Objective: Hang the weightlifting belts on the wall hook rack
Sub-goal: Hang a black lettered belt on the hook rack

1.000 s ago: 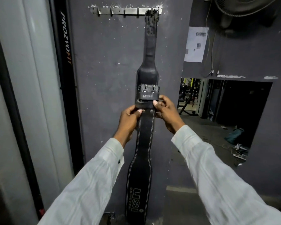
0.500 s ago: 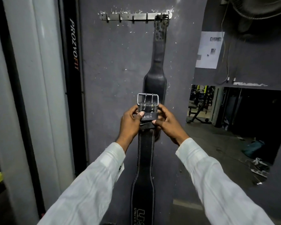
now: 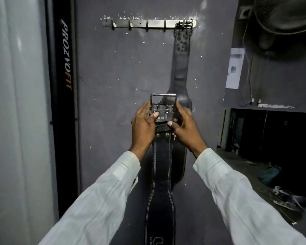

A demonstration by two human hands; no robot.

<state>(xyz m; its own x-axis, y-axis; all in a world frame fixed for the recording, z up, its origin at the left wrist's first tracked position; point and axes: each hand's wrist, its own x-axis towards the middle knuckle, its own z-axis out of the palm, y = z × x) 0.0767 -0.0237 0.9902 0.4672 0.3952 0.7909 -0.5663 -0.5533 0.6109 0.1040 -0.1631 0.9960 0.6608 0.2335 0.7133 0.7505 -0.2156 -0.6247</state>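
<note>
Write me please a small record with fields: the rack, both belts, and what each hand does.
rack: hook rack with four free hooks
hung: first belt hangs at the rack's right end
held: second belt, buckle up, below the rack, not yet hooked
left: left grip holds the second belt just under the buckle
right: right grip holds it on the opposite edge

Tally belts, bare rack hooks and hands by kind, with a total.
Weightlifting belts: 2 (hanging black leather belt, held white-stitched black leather belt)
Bare hooks on the steel wall rack: 4
Hands: 2 (left hand, right hand, both gripping the held belt)
Total: 8
</note>
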